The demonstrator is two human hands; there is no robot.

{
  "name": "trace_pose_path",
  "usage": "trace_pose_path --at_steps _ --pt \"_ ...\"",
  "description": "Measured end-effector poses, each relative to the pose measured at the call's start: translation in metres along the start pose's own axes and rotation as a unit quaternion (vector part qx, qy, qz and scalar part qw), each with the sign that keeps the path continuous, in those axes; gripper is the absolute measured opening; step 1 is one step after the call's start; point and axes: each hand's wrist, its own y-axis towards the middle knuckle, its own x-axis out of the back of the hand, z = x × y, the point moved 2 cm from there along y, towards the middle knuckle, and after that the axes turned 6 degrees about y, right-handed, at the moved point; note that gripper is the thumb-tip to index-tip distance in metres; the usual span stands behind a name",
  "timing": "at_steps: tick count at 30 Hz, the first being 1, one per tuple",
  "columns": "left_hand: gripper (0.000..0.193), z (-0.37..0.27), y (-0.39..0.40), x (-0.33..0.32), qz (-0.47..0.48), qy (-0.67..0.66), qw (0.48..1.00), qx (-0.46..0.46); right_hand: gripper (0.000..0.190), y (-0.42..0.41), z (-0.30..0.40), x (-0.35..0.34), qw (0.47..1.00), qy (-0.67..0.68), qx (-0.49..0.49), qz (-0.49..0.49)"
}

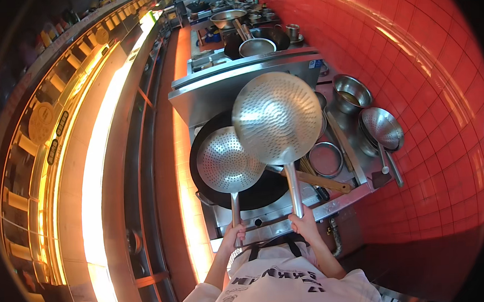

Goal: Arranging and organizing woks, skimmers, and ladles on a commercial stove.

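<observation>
My left hand (233,234) grips the metal handle of a perforated skimmer (226,162), whose round bowl hangs over a large black wok (208,132). In my right hand (305,225) is the handle of a second, larger-looking perforated skimmer (277,116), raised higher, its hammered bowl partly overlapping the first one. A tool with a wooden handle (325,182) rests across the wok's right rim, its head hidden behind the skimmers. Much of the wok's inside is covered from view.
Right of the wok are a metal ring (326,159), a steel pot (352,92) holding liquid, and a stacked strainer (382,128). A steel splash panel (210,91) separates this stove from another wok (277,36) behind. A red tiled wall (430,141) bounds the right; a long counter (116,178) runs left.
</observation>
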Motion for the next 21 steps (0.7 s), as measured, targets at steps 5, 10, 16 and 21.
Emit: trace_pose_path --at_steps 5,10,16,21 --pt "0.025 -0.007 0.016 -0.004 0.016 -0.062 0.997 0.040 0.018 -0.011 -0.006 -0.028 0.955 0.204 -0.162 0.141" --pt "0.021 -0.008 0.029 -0.009 0.019 -0.048 0.997 0.053 0.017 0.002 -0.035 -0.047 0.953 0.169 -0.192 0.166" --pt "0.014 0.001 0.042 -0.011 0.037 -0.076 0.994 0.074 0.012 0.017 -0.051 -0.061 0.945 0.163 -0.211 0.189" --pt "0.034 -0.012 0.020 -0.044 0.045 -0.047 0.995 0.081 0.012 0.031 -0.060 -0.070 0.947 0.145 -0.188 0.214"
